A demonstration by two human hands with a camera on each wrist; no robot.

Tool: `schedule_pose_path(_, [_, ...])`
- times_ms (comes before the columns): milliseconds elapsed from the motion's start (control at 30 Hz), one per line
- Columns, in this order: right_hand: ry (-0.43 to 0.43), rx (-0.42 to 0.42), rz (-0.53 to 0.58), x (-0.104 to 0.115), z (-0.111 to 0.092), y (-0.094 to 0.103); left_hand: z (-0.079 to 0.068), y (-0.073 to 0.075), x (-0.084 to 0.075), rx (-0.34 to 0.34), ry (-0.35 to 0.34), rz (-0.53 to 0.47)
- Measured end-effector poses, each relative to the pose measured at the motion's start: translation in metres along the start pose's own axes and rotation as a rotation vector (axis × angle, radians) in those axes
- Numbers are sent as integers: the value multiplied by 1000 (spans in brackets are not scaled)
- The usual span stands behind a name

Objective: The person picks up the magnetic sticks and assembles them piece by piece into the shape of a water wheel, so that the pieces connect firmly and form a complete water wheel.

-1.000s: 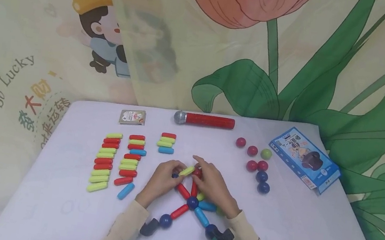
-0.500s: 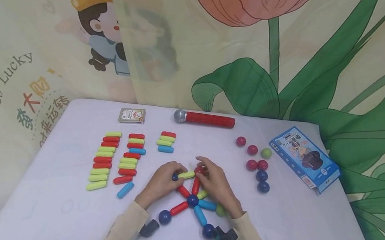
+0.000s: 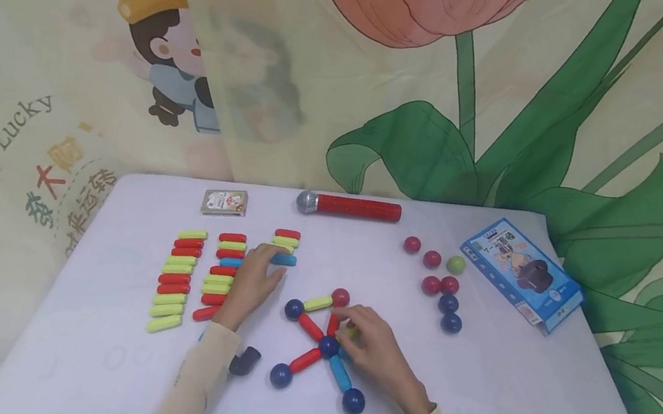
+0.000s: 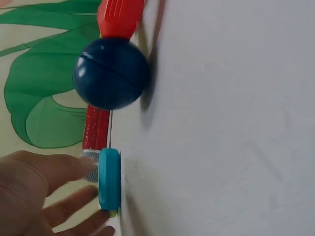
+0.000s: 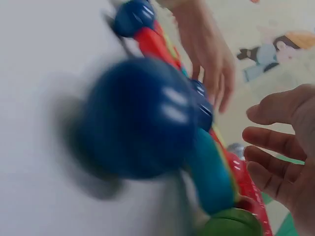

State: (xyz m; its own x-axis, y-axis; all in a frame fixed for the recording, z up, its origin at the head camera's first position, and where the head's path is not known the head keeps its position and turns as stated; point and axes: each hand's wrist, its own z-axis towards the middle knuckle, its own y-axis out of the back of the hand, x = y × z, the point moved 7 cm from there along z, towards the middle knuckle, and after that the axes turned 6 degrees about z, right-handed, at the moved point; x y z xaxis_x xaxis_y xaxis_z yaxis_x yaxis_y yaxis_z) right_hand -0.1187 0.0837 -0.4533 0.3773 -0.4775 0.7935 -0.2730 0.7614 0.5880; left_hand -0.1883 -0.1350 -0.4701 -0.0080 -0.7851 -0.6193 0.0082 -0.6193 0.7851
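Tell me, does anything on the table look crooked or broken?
The blue box looks crooked: it sits at a slant near the right edge of the table, while the red microphone lies nearly straight across. I see nothing broken.

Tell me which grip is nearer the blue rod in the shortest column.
Left. The left grip is at the blue rod; the right grip is farther off, over the ball-and-rod build.

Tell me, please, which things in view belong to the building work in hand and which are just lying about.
Seemingly part of the job:
joined rods and balls, beside the right hand
loose rods, the left hand at one group
loose balls

Apparently just lying about:
red microphone
blue box
small flat box
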Motion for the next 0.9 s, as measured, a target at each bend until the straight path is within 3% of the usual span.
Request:
schedule_pose_path(100, [-12, 37, 46, -1, -9, -12, 2, -2, 7, 22, 47, -21])
schedule_pose_path(267, [-38, 9, 71, -5, -15, -18, 4, -6, 14, 6, 92, -100])
schedule_pose_path(467, [32, -9, -62, -3, -17, -21, 1, -9, 9, -8, 83, -172])
schedule_pose_path(600, [96, -24, -172, 1, -18, -21, -8, -21, -4, 113, 26, -308])
schedule_pose_path(733, [128, -12, -189, 2, -17, -19, -22, -34, -7, 254, 43, -400])
schedule_pose_path(900, [170, -10, -218, 1, -14, -14, -38, -30, 3, 253, 87, -401])
